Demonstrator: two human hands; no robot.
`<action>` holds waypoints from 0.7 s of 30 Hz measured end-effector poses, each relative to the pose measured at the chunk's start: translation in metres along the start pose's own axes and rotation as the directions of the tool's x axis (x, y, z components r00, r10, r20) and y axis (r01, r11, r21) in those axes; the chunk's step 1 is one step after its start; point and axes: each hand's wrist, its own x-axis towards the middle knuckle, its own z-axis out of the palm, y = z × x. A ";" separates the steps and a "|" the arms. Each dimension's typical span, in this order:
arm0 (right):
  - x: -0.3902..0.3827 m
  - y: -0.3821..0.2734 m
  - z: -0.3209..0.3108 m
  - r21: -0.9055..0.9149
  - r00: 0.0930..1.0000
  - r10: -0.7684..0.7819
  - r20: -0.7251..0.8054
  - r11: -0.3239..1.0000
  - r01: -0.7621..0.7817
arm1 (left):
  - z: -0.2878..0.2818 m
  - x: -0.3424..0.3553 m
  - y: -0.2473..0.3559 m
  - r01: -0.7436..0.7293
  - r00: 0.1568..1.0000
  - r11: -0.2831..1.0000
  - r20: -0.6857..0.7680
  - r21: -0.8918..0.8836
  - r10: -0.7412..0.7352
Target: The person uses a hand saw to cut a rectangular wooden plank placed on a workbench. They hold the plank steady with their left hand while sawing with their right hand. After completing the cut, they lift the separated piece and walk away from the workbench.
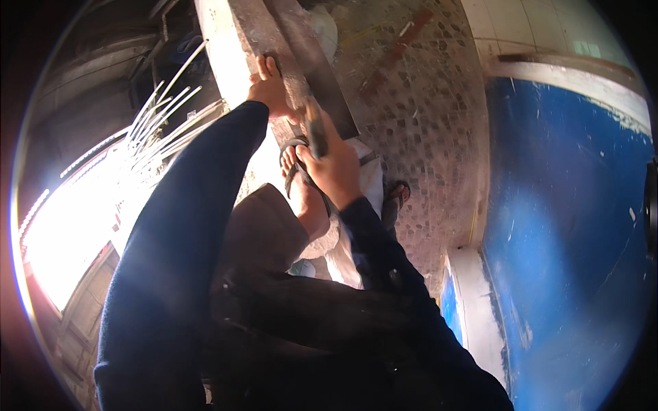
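My left hand [271, 92] presses on a long brown wooden plank [257, 27], its fingers stretched forward. Closer to me, my right hand [332, 161] grips a short tool with a brown and black handle [316, 130]. Its working end is blurred, so its exact kind does not show. Beside the plank's right side runs a darker board [308, 51]. One of my feet, in a black sandal [291, 161], is up at the near end of the plank, just left of my right hand.
Thin pale rods [154, 130] stick up at the left, near a bright opening. A cobble-patterned floor [432, 130] lies to the right, with a reddish strip [397, 51] on it. A large blue panel [569, 226] stands at the far right. My other sandaled foot [399, 195] is on the floor.
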 end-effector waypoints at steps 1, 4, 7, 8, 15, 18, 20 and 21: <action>0.003 0.001 0.005 -0.039 1.000 -0.014 -0.002 0.999 0.014 | -0.001 -0.001 -0.003 0.009 1.000 1.000 0.009 -0.006 -0.009; -0.069 -0.009 -0.033 -0.051 0.977 0.193 0.089 0.981 -0.189 | -0.001 -0.005 -0.006 0.034 0.998 0.999 0.053 0.038 -0.036; -0.157 -0.006 -0.103 -0.009 0.990 -0.003 0.139 1.000 0.004 | 0.002 -0.007 -0.015 0.041 0.999 0.999 0.028 0.027 -0.042; -0.182 0.009 -0.112 -0.031 0.983 0.108 0.150 0.994 -0.104 | -0.001 -0.005 -0.012 0.029 0.999 0.999 0.027 0.019 -0.030; -0.059 0.019 -0.007 -0.132 1.000 0.012 -0.015 0.991 -0.014 | -0.009 0.000 0.007 -0.003 1.000 1.000 -0.010 0.000 0.003; -0.071 -0.005 -0.018 -0.085 0.993 0.114 0.040 0.990 -0.111 | 0.008 -0.011 -0.008 0.038 0.999 0.999 0.036 0.019 -0.038; -0.118 -0.006 -0.060 -0.035 0.990 0.098 0.097 0.995 -0.095 | 0.002 -0.004 -0.012 0.052 0.997 0.999 0.055 0.005 -0.052; -0.156 -0.014 -0.086 -0.015 0.979 0.157 0.133 0.988 -0.157 | 0.003 -0.006 -0.009 0.046 0.997 0.999 0.055 -0.010 -0.046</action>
